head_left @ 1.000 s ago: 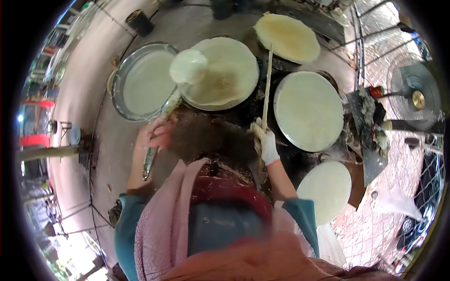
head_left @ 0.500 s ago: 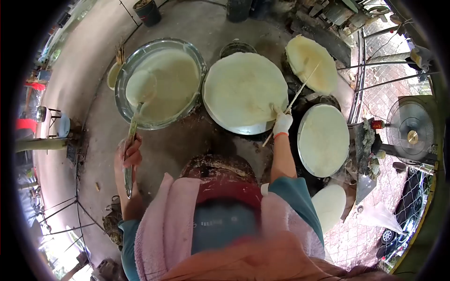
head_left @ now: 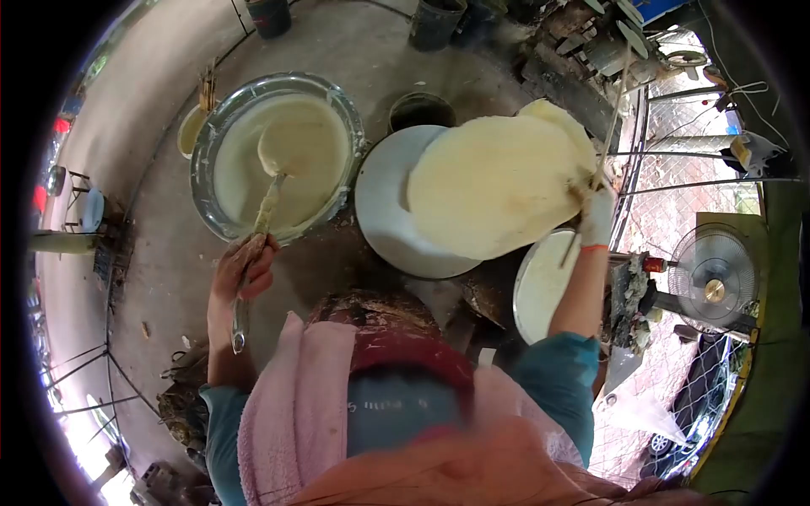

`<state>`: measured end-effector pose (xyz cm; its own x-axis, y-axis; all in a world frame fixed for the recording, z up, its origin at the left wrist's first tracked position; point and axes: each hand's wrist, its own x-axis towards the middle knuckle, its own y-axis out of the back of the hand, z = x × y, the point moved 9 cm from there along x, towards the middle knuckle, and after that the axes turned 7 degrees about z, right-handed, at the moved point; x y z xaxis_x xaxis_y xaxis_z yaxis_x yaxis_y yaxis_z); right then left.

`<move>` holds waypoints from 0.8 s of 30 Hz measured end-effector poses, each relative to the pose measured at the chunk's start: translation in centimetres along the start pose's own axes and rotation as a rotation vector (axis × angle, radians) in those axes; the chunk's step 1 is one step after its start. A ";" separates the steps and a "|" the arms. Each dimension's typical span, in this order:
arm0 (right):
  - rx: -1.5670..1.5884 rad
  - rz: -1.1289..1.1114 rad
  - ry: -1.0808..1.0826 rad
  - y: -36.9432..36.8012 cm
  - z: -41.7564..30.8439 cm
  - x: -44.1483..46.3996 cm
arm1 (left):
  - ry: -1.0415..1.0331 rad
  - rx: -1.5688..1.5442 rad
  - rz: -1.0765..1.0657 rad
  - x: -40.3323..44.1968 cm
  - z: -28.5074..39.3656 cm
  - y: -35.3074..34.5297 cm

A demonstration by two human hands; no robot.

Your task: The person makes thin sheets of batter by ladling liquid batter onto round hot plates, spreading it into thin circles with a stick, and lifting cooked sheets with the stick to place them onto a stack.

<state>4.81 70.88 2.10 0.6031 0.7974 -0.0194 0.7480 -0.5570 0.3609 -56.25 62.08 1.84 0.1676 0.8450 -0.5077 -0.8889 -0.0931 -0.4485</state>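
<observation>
My left hand (head_left: 245, 266) is closed round the handle of a ladle (head_left: 267, 211). The ladle's round bowl rests in pale batter (head_left: 236, 156), inside a wide metal basin (head_left: 199, 181). My right hand (head_left: 597, 211), in a white glove, grips a long thin stick (head_left: 612, 118). Its fingers are at the right edge of a large thin round pancake (head_left: 498, 185), which is bunched there. That pancake hangs partly over a round griddle (head_left: 384, 202), whose left part shows bare and grey. Part of another yellowish pancake (head_left: 553, 111) shows behind it.
A second griddle with a pale round sheet (head_left: 538, 287) lies below my right forearm. A dark pot (head_left: 422, 108) stands behind the middle griddle. Buckets (head_left: 437, 24) stand at the back. To the right are a fan (head_left: 715, 287) and a wire fence (head_left: 700, 371).
My right hand has moved right and pulled the pancake partly off the middle griddle, uncovering its left side. In the basin, the ladle bowl has moved from the left side toward the middle.
</observation>
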 end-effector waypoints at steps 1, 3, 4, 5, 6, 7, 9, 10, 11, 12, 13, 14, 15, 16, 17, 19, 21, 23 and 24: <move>-0.236 0.011 0.068 2.6 -1.3 3.1 | -0.007 -0.009 -0.034 0.2 -0.3 -1.6; -0.372 -0.013 0.132 5.0 -6.9 6.3 | -0.002 -0.009 -0.079 1.1 -1.3 -4.7; -0.407 -0.052 0.197 6.1 -8.7 8.8 | 0.016 -0.001 -0.085 1.6 -2.0 -6.1; -0.554 -0.051 0.318 6.3 -13.2 8.6 | 0.034 0.007 -0.088 2.1 -2.7 -7.4; -0.600 -0.081 0.414 6.4 -15.3 9.6 | 0.060 0.005 -0.082 2.9 -3.9 -8.2; -0.644 -0.111 0.508 6.3 -16.5 10.6 | 0.086 0.003 -0.076 3.9 -5.3 -9.0; -0.955 -0.014 0.634 4.0 -17.1 9.4 | 0.095 0.047 -0.061 4.6 -6.6 -11.0; -1.107 0.040 0.696 2.9 -17.3 8.9 | 0.073 0.094 -0.053 4.8 -7.0 -12.9; -1.059 0.017 0.790 1.7 -15.0 9.7 | 0.051 0.143 -0.044 5.0 -7.3 -14.4; -1.009 -0.005 0.884 0.3 -11.3 10.5 | 0.052 0.175 -0.091 5.6 -7.9 -15.7; -1.124 -0.016 0.862 -1.1 -8.2 10.7 | 0.038 0.223 -0.083 6.1 -8.5 -16.6; -1.238 -0.028 0.838 -2.5 -4.9 10.7 | 0.024 0.271 -0.073 6.6 -9.2 -17.5; -1.283 -0.051 0.792 -3.4 -0.7 11.5 | 0.009 0.318 -0.061 7.0 -9.7 -18.6; -1.327 -0.075 0.745 -4.4 3.8 12.3 | 0.030 0.382 -0.009 7.2 -10.4 -19.4; -1.318 -0.068 0.767 -5.2 7.3 12.3 | -0.012 0.453 -0.015 7.7 -10.8 -20.3; -1.306 -0.090 0.763 -6.2 13.2 12.0 | -0.084 0.601 -0.026 8.6 -12.1 -21.8; -1.302 -0.143 0.710 -6.8 17.1 11.9 | -0.072 0.684 0.025 9.2 -13.0 -23.4; -1.220 -0.169 0.598 -6.2 16.9 11.5 | -0.048 0.729 0.046 10.1 -14.8 -23.9; -1.184 -0.162 0.556 -5.6 16.3 11.3 | -0.057 0.835 0.035 10.9 -15.7 -23.8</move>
<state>11.91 79.28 -15.31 0.1238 0.9821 0.1421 -0.0643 -0.1350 0.9888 -26.59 65.21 -4.63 0.1323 0.8764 -0.4630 -0.9206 0.2818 0.2704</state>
